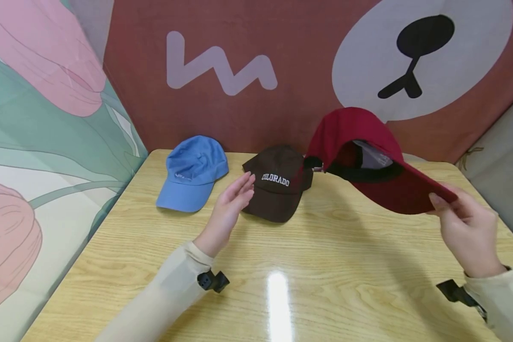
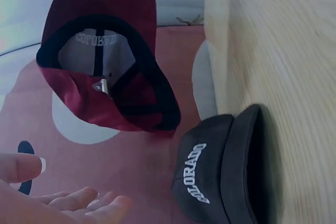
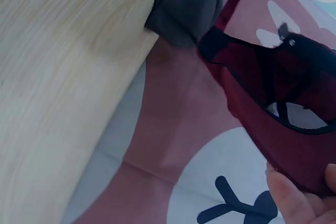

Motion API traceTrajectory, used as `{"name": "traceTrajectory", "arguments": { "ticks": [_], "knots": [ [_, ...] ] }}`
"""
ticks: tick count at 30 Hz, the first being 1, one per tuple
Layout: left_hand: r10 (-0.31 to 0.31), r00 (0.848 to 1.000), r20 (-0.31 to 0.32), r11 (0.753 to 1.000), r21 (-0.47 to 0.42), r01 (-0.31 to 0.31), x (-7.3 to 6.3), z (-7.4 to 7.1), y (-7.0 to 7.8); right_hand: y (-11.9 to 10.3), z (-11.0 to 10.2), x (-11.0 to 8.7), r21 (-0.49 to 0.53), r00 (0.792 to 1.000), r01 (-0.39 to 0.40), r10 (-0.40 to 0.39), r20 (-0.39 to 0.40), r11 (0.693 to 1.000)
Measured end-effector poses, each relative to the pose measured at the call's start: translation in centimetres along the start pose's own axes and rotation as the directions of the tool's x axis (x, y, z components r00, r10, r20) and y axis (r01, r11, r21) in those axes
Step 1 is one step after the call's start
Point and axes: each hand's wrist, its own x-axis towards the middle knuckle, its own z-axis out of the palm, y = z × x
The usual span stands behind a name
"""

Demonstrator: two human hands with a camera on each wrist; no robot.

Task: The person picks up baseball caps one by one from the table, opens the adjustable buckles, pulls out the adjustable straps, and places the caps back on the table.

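A dark red baseball cap (image 1: 355, 128) is held up above the table at the right, its inside turned toward me. My right hand (image 1: 470, 228) pinches it by the edge of the brim, thumb on the underside. In the left wrist view the red cap (image 2: 100, 93) shows its black sweatband and back strap buckle. My left hand (image 1: 228, 209) is raised with fingers extended, holding nothing, in front of a dark brown cap (image 1: 273, 202) lettered COLORADO. Left of that, a blue cap (image 1: 192, 175) rests on the table, brim toward me.
The light wooden table (image 1: 196, 294) reaches back to a reddish-brown cloth (image 1: 239, 118) with a cartoon face. A flower-patterned cloth (image 1: 60, 156) hangs on the left, and a grey cloth (image 1: 504, 166) on the right.
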Motion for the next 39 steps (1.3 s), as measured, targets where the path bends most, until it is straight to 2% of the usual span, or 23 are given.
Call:
{"name": "traceTrajectory", "arguments": {
  "ticks": [1,4,8,15,19,23,28,33,37,39],
  "knots": [
    [0.002,1.0,-0.004,1.0,0.012,-0.002,0.0,0.0,0.0,-0.1,-0.1,0.0,-0.027,1.0,0.018,-0.019,-0.016,0.999],
    [0.016,1.0,-0.003,0.998,0.059,-0.016,-0.1,-0.1,-0.2,0.0,-0.3,0.2,-0.081,0.989,0.135,-0.139,-0.053,0.988],
    [0.019,1.0,0.006,0.993,0.113,-0.02,-0.1,-0.3,-0.4,0.2,-0.6,0.5,-0.155,0.954,0.276,-0.29,-0.072,0.948],
    [0.0,1.0,0.006,0.991,0.131,-0.001,0.0,-0.3,-0.8,0.0,-1.4,0.9,-0.279,0.915,0.377,-0.403,-0.038,0.883],
    [-0.015,1.0,0.002,0.99,0.143,0.014,0.1,-0.3,-0.9,0.1,-1.3,1.1,-0.333,0.891,0.415,-0.452,-0.037,0.847],
    [-0.033,0.999,0.0,0.982,0.185,0.033,0.2,-0.3,-1.2,0.4,-1.0,1.1,-0.362,0.887,0.405,-0.457,-0.069,0.84],
    [-0.042,0.999,0.001,0.976,0.212,0.041,0.5,-0.4,-1.5,0.5,-0.9,1.3,-0.43,0.879,0.402,-0.472,-0.067,0.809],
    [-0.027,1.0,0.013,0.96,0.278,0.022,0.7,-0.5,-1.9,0.5,-0.7,1.3,-0.477,0.874,0.412,-0.484,-0.034,0.777],
    [-0.014,0.999,0.034,0.939,0.345,0.002,0.8,-0.6,-2.2,0.7,-0.4,1.3,-0.495,0.847,0.454,-0.531,-0.017,0.741],
    [-0.016,0.999,0.038,0.93,0.368,0.001,0.8,-0.6,-2.2,1.0,-0.1,1.3,-0.487,0.832,0.47,-0.554,-0.034,0.736]
  ]
}}
